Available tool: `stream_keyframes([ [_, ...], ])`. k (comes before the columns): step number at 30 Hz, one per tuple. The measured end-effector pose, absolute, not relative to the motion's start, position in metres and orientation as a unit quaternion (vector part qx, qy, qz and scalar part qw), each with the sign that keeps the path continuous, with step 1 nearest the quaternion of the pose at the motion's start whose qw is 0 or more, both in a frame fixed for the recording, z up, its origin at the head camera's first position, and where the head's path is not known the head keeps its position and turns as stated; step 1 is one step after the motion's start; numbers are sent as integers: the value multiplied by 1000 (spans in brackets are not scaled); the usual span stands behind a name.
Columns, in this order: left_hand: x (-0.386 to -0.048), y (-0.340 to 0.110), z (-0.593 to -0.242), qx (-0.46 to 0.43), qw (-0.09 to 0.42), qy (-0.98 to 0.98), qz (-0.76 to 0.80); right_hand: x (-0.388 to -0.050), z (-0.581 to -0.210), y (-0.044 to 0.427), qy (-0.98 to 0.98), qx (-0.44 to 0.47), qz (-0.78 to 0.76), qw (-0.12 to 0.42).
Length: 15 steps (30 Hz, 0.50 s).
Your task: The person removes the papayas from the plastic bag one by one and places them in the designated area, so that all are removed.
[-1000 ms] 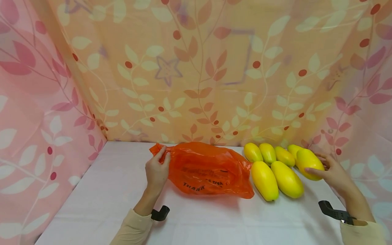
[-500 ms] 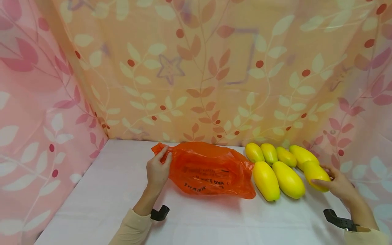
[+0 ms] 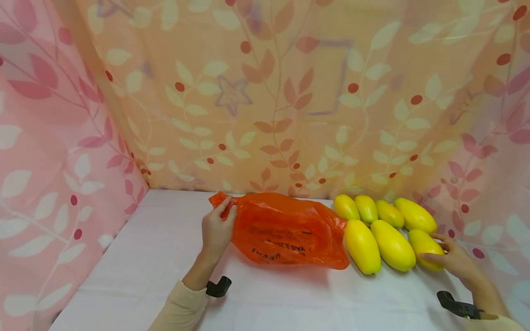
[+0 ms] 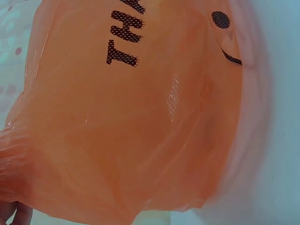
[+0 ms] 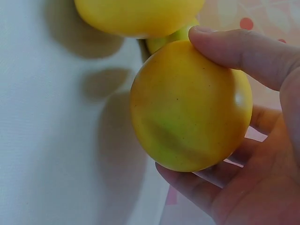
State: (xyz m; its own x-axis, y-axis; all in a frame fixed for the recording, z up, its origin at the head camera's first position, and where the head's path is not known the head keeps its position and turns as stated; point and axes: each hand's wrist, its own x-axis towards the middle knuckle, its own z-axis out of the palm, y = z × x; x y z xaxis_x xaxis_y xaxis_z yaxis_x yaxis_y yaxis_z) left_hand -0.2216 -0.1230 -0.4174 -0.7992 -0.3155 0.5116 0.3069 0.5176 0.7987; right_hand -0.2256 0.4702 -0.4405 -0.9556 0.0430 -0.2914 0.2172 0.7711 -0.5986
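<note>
In the head view my left hand [image 3: 217, 230] pinches the gathered left end of an orange plastic bag [image 3: 285, 234] printed with black letters. The bag lies puffed out on the white table; its inside is hidden. At the left wrist view's lower left corner, part of my fingers [image 4: 21, 213] shows beside the bag. My right hand [image 3: 457, 262] holds a smooth yellow oval fruit [image 3: 424, 248], papaya-like, at the front row's right end. The right wrist view shows thumb and fingers curled round this fruit [image 5: 190, 108]. Whether it touches the table is unclear.
More yellow fruits stand in two rows right of the bag: two large ones in front, including this fruit [image 3: 362, 246], and several behind, including a long one [image 3: 415, 214]. Patterned cloth [image 3: 265, 101] walls the back and sides. White cloth [image 3: 290, 299] covers the table.
My right hand has brought the yellow fruit down and nearer to me, from beside the long back fruit to the front row. The left hand keeps its hold on the bag.
</note>
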Motion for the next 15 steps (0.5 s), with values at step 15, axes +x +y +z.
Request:
stream_keyframes([
  [15,-221,-126,-415,-19,325,-817,-476,-231,-445,475,926,93,-336,149],
])
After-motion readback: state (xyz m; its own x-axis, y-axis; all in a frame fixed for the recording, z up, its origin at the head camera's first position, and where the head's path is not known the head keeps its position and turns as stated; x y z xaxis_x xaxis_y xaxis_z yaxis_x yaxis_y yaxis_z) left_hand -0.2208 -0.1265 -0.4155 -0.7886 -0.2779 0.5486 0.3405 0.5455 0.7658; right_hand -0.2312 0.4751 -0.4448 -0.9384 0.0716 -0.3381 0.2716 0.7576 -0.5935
